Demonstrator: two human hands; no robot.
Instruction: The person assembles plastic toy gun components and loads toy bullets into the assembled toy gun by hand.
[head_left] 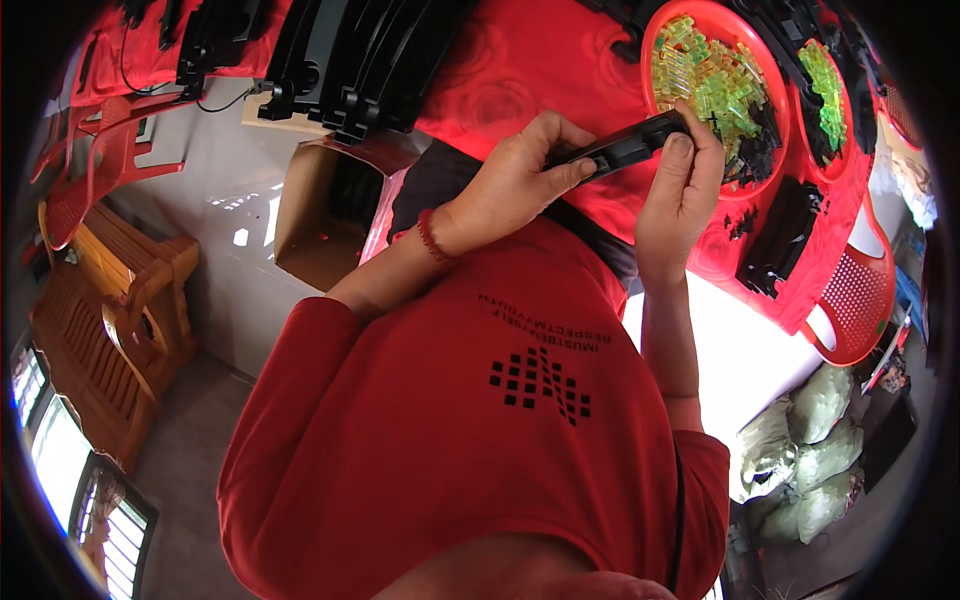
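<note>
Between my two hands is a black plastic bar-shaped part point(632, 147) with recesses along its face, held tilted over the near edge of the red-covered table. My left hand point(515, 185) grips its left end between thumb and fingers, and a red bead bracelet point(428, 232) circles that wrist. At the other end, my right hand point(684, 195) pinches the part with thumb and forefinger. Just beyond the right hand stands a red basin point(648, 60) holding yellow-green clear tubes point(705, 75) and small black pieces point(757, 150).
A second red basin point(848, 105) holds brighter green pieces. Long black parts point(365, 60) are stacked at the far left of the red cloth point(510, 75). An open cardboard box point(310, 250) stands below. Red plastic chairs point(120, 150), a wooden bench point(100, 340) and pale sacks point(815, 450) surround me.
</note>
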